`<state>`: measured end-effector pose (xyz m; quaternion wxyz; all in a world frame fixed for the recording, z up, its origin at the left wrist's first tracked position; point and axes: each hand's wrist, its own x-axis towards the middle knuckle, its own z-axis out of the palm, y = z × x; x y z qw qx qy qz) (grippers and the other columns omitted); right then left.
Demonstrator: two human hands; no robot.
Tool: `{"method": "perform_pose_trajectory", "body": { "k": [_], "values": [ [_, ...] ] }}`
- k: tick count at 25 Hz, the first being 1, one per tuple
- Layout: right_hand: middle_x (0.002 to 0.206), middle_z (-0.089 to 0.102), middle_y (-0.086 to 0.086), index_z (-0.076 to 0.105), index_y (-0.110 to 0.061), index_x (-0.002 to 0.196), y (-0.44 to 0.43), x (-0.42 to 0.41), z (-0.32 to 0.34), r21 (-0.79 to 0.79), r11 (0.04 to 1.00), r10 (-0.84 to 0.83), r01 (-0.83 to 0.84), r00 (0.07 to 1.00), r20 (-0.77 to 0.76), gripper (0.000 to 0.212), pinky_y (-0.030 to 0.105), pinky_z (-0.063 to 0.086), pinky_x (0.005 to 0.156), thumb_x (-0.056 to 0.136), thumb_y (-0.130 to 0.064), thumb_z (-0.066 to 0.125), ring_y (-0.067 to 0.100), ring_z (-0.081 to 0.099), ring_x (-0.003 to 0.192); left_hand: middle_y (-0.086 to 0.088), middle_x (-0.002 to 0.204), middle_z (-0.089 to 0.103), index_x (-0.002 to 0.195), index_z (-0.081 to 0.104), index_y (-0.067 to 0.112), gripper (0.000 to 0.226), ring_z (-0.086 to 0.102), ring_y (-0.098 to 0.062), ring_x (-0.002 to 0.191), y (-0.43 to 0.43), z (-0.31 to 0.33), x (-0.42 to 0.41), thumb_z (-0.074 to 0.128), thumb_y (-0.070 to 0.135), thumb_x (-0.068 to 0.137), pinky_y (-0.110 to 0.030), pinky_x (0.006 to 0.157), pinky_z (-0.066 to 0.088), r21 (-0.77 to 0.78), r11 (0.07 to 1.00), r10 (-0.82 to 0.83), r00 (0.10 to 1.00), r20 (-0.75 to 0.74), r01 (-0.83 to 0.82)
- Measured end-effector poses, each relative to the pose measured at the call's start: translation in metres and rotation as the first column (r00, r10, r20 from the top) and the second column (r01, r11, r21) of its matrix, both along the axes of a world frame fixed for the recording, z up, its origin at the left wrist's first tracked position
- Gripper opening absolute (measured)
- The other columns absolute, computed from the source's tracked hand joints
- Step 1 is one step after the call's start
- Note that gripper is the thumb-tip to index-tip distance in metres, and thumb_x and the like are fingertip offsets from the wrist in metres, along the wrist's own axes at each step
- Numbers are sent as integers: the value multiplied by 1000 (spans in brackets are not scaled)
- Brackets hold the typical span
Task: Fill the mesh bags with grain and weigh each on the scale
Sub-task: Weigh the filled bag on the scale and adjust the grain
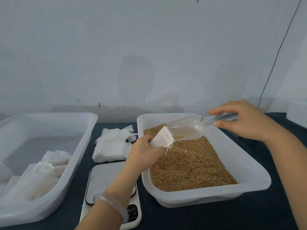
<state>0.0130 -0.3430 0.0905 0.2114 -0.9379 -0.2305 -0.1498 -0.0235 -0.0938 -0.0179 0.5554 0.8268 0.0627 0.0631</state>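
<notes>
Pinching the soft, limp mesh bag [162, 138] in the left hand [142, 151] over the grain [191, 165]; right hand [244, 118] grips the clear scoop [187, 127], its lip at the bag's mouth just above that pinch; best held by the rim.

**Single head-worn view, forward and down**

Worn on the head, facing forward and tilted down across the dark worktop [216, 218] toward a pale wall [149, 47] in the upper half. Close in: forearms entering from the bottom edge, left hand [142, 153] and right hand [245, 118] near mid-frame by the grain tub [207, 198]. Wide-angle, with bowed tub edges at left and right. Bottom edge cutting through the scale [106, 173].
</notes>
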Motion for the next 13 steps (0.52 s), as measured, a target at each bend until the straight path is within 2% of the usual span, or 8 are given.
{"method": "perform_pose_trajectory", "body": {
  "k": [2, 4, 7, 10, 13],
  "values": [
    [104, 60, -22, 64, -45, 96, -1, 3, -5, 88, 996, 37, -32, 998, -57, 27, 32, 37, 96, 80, -25, 72, 4, 50, 108, 2, 54, 59, 93, 57, 13, 31, 50, -8, 37, 4, 0, -2, 75, 31, 75, -17, 41, 42, -66, 998, 0, 1000, 9, 1],
    [103, 60, -25, 64, -43, 96, -2, 7, -14, 197, 980, 50, -24, 991, -127, 25, 24, 33, 89, 82, -23, 71, -2, 51, 101, 1, 52, 57, 96, 59, 11, 28, 49, -9, 41, 9, -1, -6, 72, 30, 79, -17, 41, 41, -178, 984, -17, 1000, 4, 18],
    [102, 56, -28, 63, -42, 99, -1, 12, -38, 273, 961, 38, 38, 963, -267, 24, 27, 32, 91, 84, -25, 68, 3, 50, 103, -8, 68, 53, 99, 58, 4, 24, 48, -12, 50, 20, -1, -11, 67, 22, 85, -20, 43, 39, -446, 893, -74, 997, -10, 62],
    [108, 58, -22, 58, -43, 101, 5, 16, -68, 219, 975, 37, 46, 932, -361, 25, 29, 35, 91, 84, -27, 66, 3, 52, 102, -6, 70, 56, 97, 56, 6, 30, 46, -11, 50, 30, -2, -18, 69, 23, 75, -18, 39, 35, -653, 750, -127, 992, 10, 103],
    [111, 57, -19, 54, -44, 99, 16, 18, -100, 23, 1000, -8, 20, 903, -430, 26, 30, 42, 95, 84, -26, 65, 3, 52, 103, -6, 73, 61, 103, 56, 8, 43, 47, -12, 49, 43, -4, -26, 68, 29, 68, -18, 38, 35, -709, 687, -164, 984, 65, 161]
  ]
}}
